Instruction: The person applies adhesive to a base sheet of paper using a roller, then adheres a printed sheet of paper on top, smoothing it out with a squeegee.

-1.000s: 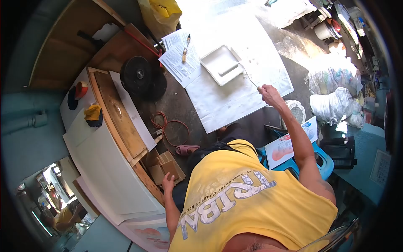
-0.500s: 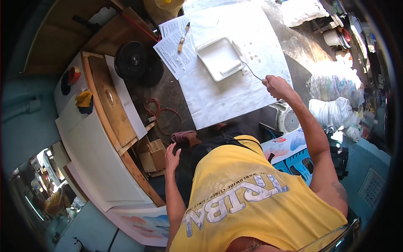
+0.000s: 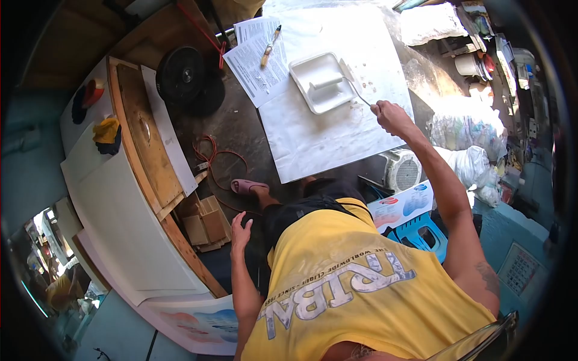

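Observation:
My right hand (image 3: 391, 118) is closed around the handle end of a small paint roller (image 3: 327, 80). The roller's white cover lies across the inside of a white paint tray (image 3: 299, 90), and its thin metal frame reaches over the tray's right side. The tray sits on a white sheet (image 3: 301, 147). My left hand (image 3: 241, 231) hangs at my left side with fingers apart, holding nothing, near a small wooden box.
Printed papers (image 3: 256, 69) and a paintbrush (image 3: 271, 46) lie left of the tray. A black fan (image 3: 180, 73) and an orange cord (image 3: 208, 150) are on the floor. At left stands a cabinet (image 3: 135, 222); a blue plastic chair (image 3: 424, 233) is at right.
The roller cover has moved from the tray's right edge to across its middle. My right hand has shifted slightly with it. The left hand stays low and open.

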`<state>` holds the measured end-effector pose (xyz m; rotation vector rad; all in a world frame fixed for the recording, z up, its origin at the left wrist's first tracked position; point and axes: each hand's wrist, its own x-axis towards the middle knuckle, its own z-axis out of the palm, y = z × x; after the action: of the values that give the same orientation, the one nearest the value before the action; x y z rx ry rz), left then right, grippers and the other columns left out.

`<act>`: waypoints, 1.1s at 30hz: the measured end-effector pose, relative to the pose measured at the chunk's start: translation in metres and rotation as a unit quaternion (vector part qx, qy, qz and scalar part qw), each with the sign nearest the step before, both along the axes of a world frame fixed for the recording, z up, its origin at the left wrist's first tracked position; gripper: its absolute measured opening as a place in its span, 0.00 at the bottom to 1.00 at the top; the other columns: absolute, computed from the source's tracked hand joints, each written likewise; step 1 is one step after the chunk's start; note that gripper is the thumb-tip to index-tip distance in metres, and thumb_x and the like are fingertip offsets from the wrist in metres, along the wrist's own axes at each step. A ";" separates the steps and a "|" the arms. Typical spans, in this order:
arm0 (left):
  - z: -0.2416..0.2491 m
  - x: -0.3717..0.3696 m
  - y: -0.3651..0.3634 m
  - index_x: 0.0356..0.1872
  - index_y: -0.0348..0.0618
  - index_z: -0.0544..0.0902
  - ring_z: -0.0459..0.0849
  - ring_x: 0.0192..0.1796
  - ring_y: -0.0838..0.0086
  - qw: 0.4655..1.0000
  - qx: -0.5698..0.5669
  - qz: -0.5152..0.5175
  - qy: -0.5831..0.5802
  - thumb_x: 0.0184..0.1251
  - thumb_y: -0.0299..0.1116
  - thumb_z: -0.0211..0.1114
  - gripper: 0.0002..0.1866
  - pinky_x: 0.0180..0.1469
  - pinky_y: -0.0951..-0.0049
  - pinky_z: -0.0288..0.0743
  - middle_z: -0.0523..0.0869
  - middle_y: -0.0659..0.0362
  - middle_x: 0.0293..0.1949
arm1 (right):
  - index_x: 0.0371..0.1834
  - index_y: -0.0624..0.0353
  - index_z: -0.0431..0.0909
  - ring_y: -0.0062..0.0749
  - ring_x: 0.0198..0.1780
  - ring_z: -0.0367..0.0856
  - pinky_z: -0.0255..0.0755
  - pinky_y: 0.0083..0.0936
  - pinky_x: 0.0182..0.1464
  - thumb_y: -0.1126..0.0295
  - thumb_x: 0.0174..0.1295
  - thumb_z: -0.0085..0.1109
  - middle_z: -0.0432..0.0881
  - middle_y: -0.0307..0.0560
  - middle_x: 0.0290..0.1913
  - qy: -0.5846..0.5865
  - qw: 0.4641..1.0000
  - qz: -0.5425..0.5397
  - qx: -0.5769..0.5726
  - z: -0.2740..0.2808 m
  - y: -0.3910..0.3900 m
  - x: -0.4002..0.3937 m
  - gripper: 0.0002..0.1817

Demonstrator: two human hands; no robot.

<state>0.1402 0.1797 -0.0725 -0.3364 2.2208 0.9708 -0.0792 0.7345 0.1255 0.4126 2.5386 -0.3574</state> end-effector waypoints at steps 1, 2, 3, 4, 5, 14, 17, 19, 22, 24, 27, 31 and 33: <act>0.001 -0.005 -0.005 0.65 0.44 0.80 0.74 0.71 0.54 1.000 -0.004 -0.003 0.005 0.69 0.34 0.69 0.24 0.73 0.60 0.67 0.78 0.47 0.67 | 0.37 0.66 0.80 0.43 0.21 0.84 0.81 0.39 0.30 0.57 0.78 0.43 0.83 0.57 0.23 0.032 0.999 0.003 0.005 0.006 -0.003 -0.002 0.23; 0.001 -0.012 -0.008 0.65 0.43 0.80 0.74 0.71 0.54 1.000 0.003 0.010 0.015 0.69 0.34 0.69 0.24 0.73 0.60 0.67 0.78 0.47 0.67 | 0.38 0.68 0.83 0.55 0.29 0.86 0.79 0.49 0.43 0.58 0.77 0.44 0.85 0.63 0.26 0.000 0.999 -0.035 0.000 0.017 -0.003 -0.001 0.24; 0.002 -0.015 -0.013 0.65 0.43 0.80 0.74 0.71 0.54 1.000 0.004 0.020 0.015 0.69 0.34 0.69 0.24 0.73 0.60 0.67 0.78 0.47 0.67 | 0.38 0.68 0.83 0.57 0.31 0.87 0.79 0.49 0.44 0.58 0.77 0.44 0.85 0.64 0.27 -0.032 0.999 -0.041 0.000 0.025 -0.004 -0.001 0.24; 0.001 -0.020 -0.015 0.65 0.43 0.80 0.75 0.70 0.53 0.999 0.007 0.030 0.016 0.69 0.33 0.69 0.24 0.73 0.60 0.67 0.78 0.47 0.66 | 0.38 0.68 0.83 0.58 0.32 0.87 0.79 0.49 0.44 0.58 0.77 0.43 0.85 0.65 0.27 -0.064 0.997 -0.048 0.002 0.032 -0.004 0.000 0.24; 0.000 -0.025 -0.018 0.65 0.43 0.80 0.75 0.70 0.53 0.999 0.009 0.041 0.019 0.69 0.33 0.69 0.24 0.72 0.60 0.68 0.79 0.46 0.66 | 0.38 0.68 0.84 0.59 0.33 0.87 0.79 0.50 0.45 0.57 0.77 0.43 0.85 0.65 0.28 -0.094 0.994 -0.054 0.003 0.034 -0.003 0.000 0.25; 0.007 -0.039 -0.017 0.65 0.44 0.80 0.75 0.70 0.54 0.999 -0.012 0.036 0.016 0.70 0.35 0.68 0.24 0.73 0.59 0.68 0.79 0.48 0.67 | 0.36 0.68 0.83 0.64 0.39 0.85 0.77 0.52 0.49 0.58 0.77 0.44 0.85 0.68 0.33 0.002 0.999 0.032 0.031 -0.008 0.003 -0.007 0.24; 0.014 -0.033 -0.009 0.66 0.45 0.79 0.75 0.71 0.53 0.999 -0.009 0.043 0.010 0.70 0.35 0.68 0.24 0.73 0.59 0.67 0.78 0.48 0.68 | 0.37 0.68 0.83 0.65 0.44 0.85 0.75 0.53 0.53 0.58 0.77 0.44 0.86 0.70 0.36 -0.024 0.999 0.009 0.032 0.019 0.002 -0.002 0.24; 0.007 -0.025 -0.007 0.66 0.47 0.80 0.77 0.68 0.54 0.999 -0.010 0.036 0.022 0.69 0.35 0.68 0.24 0.70 0.60 0.70 0.80 0.49 0.66 | 0.37 0.68 0.83 0.65 0.44 0.85 0.76 0.53 0.52 0.58 0.77 0.44 0.86 0.70 0.36 -0.086 0.996 0.005 0.024 0.030 0.004 -0.003 0.24; 0.007 -0.023 0.002 0.66 0.45 0.79 0.74 0.71 0.54 0.999 -0.006 0.034 -0.026 0.71 0.35 0.67 0.24 0.73 0.60 0.67 0.78 0.48 0.68 | 0.36 0.68 0.82 0.61 0.33 0.85 0.77 0.51 0.46 0.58 0.77 0.44 0.85 0.66 0.30 -0.050 0.998 0.022 0.005 -0.003 0.008 -0.001 0.24; 0.014 -0.027 0.007 0.66 0.45 0.79 0.75 0.71 0.54 1.000 -0.007 0.024 -0.014 0.72 0.35 0.66 0.23 0.73 0.60 0.68 0.78 0.48 0.67 | 0.35 0.68 0.82 0.61 0.32 0.86 0.77 0.52 0.46 0.57 0.78 0.44 0.85 0.66 0.30 -0.022 0.999 0.044 0.011 -0.022 0.010 -0.005 0.25; 0.008 -0.027 0.008 0.66 0.45 0.79 0.75 0.69 0.55 0.999 0.006 0.038 0.013 0.72 0.35 0.66 0.23 0.72 0.60 0.69 0.78 0.48 0.67 | 0.36 0.68 0.83 0.64 0.38 0.86 0.76 0.54 0.49 0.57 0.77 0.44 0.86 0.68 0.32 -0.004 0.997 0.065 0.039 -0.012 0.021 0.008 0.25; 0.011 -0.022 0.005 0.66 0.46 0.79 0.77 0.67 0.54 0.998 0.020 0.062 0.013 0.71 0.33 0.67 0.23 0.70 0.60 0.71 0.78 0.49 0.66 | 0.36 0.70 0.83 0.66 0.43 0.86 0.77 0.53 0.51 0.60 0.75 0.46 0.86 0.71 0.37 -0.039 0.996 0.069 0.038 -0.001 0.019 0.012 0.23; 0.020 -0.023 0.012 0.66 0.46 0.79 0.78 0.67 0.54 0.999 -0.004 0.042 -0.017 0.70 0.33 0.68 0.23 0.70 0.60 0.71 0.78 0.49 0.66 | 0.36 0.71 0.83 0.66 0.42 0.86 0.77 0.53 0.50 0.60 0.76 0.46 0.86 0.70 0.37 -0.015 0.997 0.069 0.040 -0.017 0.014 0.004 0.23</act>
<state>0.1167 0.1912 -0.0524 -0.4494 2.1944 0.9934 -0.0757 0.7489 0.1084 0.2673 2.5405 -0.1974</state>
